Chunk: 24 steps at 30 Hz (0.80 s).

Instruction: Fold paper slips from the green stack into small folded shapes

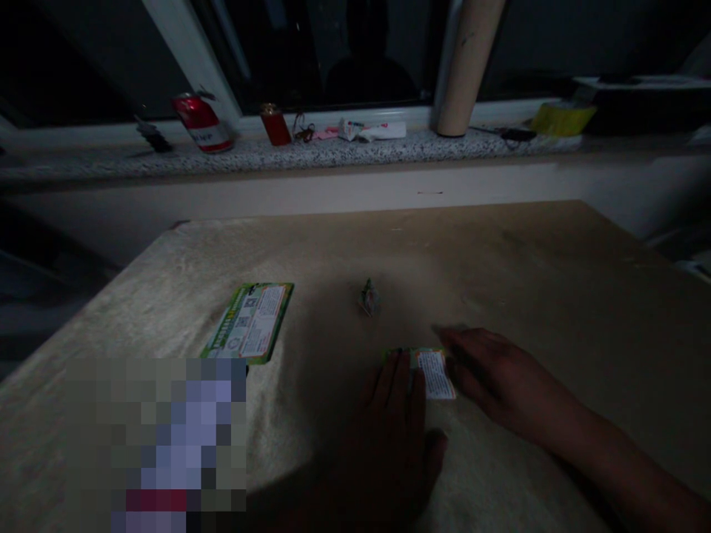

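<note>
Under the spread fingers of my left hand (394, 429) lies a small printed card (436, 374) with a green edge and a white text panel. The hand rests flat and covers much of the card's left part. Close to the card's right edge is my right hand (494, 370), its fingers stretched toward the left with nothing visible in them; whether they touch the card I cannot tell. Beyond the card stands a small folded piece (369, 297), green and pinkish, too dim to name. A larger green printed card or booklet (249, 322) lies to the left.
A pixelated patch (183, 444) hides the lower left of the table (500, 274). On the granite windowsill (238, 161) behind are a red can (203, 124), a red lighter-like object (275, 124), crumpled white wrapping (372, 131), a cardboard tube (466, 66) and a yellow item (563, 118).
</note>
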### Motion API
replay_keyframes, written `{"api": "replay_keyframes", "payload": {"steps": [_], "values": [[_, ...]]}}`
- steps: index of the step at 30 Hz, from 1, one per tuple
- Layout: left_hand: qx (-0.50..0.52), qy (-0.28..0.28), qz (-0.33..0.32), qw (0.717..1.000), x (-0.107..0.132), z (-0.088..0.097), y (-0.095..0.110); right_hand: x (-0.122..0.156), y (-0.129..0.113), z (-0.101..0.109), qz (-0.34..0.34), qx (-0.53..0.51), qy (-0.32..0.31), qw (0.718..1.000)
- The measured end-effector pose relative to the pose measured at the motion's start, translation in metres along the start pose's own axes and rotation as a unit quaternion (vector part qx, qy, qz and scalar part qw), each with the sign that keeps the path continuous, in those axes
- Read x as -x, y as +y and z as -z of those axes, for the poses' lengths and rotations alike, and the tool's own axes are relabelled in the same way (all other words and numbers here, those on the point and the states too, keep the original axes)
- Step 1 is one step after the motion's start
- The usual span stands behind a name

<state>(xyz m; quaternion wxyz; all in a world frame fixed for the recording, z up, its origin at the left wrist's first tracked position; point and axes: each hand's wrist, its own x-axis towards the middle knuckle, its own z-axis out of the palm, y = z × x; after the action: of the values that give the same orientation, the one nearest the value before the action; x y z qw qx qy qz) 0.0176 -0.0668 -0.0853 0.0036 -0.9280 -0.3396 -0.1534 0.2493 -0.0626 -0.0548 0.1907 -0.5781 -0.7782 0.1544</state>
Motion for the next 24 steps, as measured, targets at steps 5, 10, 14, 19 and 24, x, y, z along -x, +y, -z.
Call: {"api": "replay_keyframes", "payload": {"steps": [5, 10, 14, 19, 24], "values": [[0.006, -0.004, 0.002, 1.000, 0.000, 0.002, 0.000, -0.001, 0.000, 0.001, -0.004, 0.009, -0.005, 1.000], [0.004, -0.008, -0.002, 1.000, -0.002, 0.005, -0.001, -0.004, -0.002, 0.001, 0.021, 0.016, -0.006, 1.000], [0.005, -0.004, 0.002, 1.000, -0.002, 0.004, 0.000, -0.006, -0.009, -0.003, 0.049, 0.045, -0.012, 0.998], [0.010, -0.006, 0.009, 1.000, -0.003, 0.002, 0.001, -0.007, -0.018, -0.010, 0.052, 0.074, -0.015, 0.996], [0.010, -0.007, 0.008, 1.000, -0.003, 0.001, 0.001, -0.006, -0.017, -0.015, 0.050, 0.089, -0.009, 0.995]]}}
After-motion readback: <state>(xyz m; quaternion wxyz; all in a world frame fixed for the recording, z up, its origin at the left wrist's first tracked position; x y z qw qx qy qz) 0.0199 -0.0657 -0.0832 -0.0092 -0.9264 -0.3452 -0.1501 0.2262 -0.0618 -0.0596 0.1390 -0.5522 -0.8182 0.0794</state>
